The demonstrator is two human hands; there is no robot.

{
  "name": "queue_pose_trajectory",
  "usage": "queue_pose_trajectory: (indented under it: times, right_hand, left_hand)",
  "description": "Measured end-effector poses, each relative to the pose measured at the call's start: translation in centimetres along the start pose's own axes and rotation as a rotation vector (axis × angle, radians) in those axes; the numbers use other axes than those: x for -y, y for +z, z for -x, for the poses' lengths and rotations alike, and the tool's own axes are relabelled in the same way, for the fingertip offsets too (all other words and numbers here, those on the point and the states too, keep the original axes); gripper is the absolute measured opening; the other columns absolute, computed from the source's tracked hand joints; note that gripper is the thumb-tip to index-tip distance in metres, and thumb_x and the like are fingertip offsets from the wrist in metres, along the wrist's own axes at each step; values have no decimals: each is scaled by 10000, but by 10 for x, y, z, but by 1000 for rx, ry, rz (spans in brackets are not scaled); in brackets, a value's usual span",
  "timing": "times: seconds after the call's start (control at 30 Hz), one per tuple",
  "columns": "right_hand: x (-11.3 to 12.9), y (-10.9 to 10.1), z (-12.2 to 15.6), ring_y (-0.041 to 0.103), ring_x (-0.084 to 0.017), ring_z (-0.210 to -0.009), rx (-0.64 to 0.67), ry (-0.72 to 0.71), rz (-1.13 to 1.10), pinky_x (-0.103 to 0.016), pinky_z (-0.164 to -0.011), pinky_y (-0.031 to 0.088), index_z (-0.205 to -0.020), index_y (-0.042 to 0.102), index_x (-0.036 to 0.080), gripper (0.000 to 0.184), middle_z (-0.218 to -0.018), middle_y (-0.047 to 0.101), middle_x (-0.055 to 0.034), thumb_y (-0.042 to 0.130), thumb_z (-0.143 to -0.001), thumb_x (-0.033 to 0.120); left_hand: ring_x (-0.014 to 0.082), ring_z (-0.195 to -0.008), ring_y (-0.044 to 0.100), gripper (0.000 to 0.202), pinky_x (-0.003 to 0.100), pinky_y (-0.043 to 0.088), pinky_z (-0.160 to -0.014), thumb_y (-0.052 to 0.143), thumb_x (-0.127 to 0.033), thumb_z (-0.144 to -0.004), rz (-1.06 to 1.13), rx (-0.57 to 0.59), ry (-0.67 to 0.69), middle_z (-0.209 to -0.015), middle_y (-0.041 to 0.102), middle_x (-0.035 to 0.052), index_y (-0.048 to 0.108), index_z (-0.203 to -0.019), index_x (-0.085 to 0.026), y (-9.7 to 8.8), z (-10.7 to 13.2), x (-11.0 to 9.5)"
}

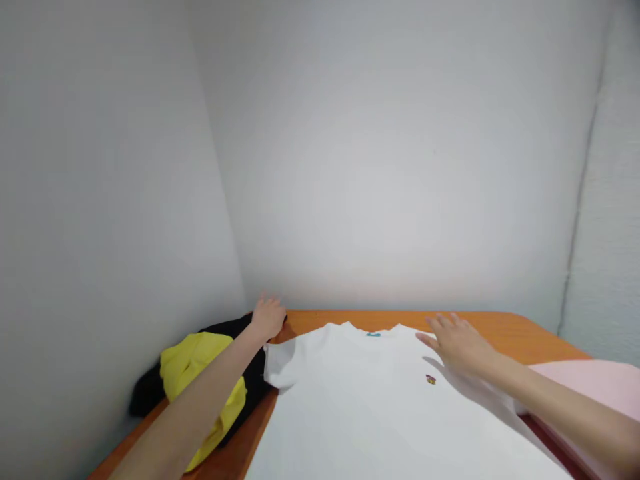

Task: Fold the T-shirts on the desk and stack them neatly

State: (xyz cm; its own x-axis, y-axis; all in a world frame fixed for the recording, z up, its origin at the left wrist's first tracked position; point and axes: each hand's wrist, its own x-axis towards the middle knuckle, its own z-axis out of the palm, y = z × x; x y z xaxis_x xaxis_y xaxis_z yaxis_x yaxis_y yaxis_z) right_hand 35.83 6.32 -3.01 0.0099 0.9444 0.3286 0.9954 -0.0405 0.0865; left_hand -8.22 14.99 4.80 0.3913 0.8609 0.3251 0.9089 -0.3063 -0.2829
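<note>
The left hand (270, 317) near the bench's (520, 333) back-left corner and right hand (459, 343) above the white shirt (370, 407), lying near the back edge, show open, seemingly empty grips, suggesting smoothing that calls for light palm contact.

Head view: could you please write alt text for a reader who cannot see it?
A white T-shirt lies spread on an orange table, the person's open right hand above it. The left hand is by black cloth with yellow cloth on it; something pink is at right.
</note>
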Motion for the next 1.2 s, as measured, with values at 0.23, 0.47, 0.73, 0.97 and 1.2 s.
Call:
queue_pose_trajectory:
  times: [0.23, 0.47, 0.73, 0.97, 1.2]
  right_hand:
    - [-17, 73, 55, 240, -421, -1386, 164, 176, -4, -647, -1063, 225, -1503, 324, 240, 810, -1540, 272, -128, 254, -853, 719]
    - [-10, 54, 40, 203, -419, -1398, 233, 261, 12, -626, -1096, 159, -1509, 299, 278, 834, -1542, 272, -122, 233, -841, 773]
    - [19, 51, 19, 37, -421, -1425, 277, 315, -39, -711, -1059, 47, -1522, 227, 335, 834, -1594, 90, -61, 178, -835, 806]
    - [-17, 67, -7, 107, -380, -1428, 232, 282, -83, -642, -1101, 108, -1515, 236, 357, 691, -1593, 118, -17, 183, -911, 687]
    - [-11, 71, -10, 106, -384, -1428, 256, 290, -48, -637, -1100, 107, -1518, 222, 358, 674, -1594, 111, -26, 210, -922, 672]
  left_hand:
    - [324, -1408, 295, 477, 591, 128, -1115, 358, -446, -959, -53, 247, -14, -1467, 427, 142, 579, -1310, -210, 81, 58, 57]
    - [353, -1433, 218, 514, 608, 45, -1124, 322, -446, -963, -33, 336, -76, -1497, 376, 145, 545, -1346, -184, 64, 31, 37]
    - [292, -1466, 116, 667, 578, 145, -1141, 135, -655, -937, 270, 368, 160, -1591, 142, 22, 220, -1509, -325, 78, 5, -99]
    - [293, -1472, 45, 709, 633, 120, -1125, 43, -652, -926, 311, 334, 27, -1597, 56, 34, 165, -1525, -293, 109, -11, -103]
    - [297, -1462, 130, 647, 613, 173, -1126, 121, -593, -956, 270, 289, 9, -1585, 146, 52, 240, -1511, -282, 98, -9, -109]
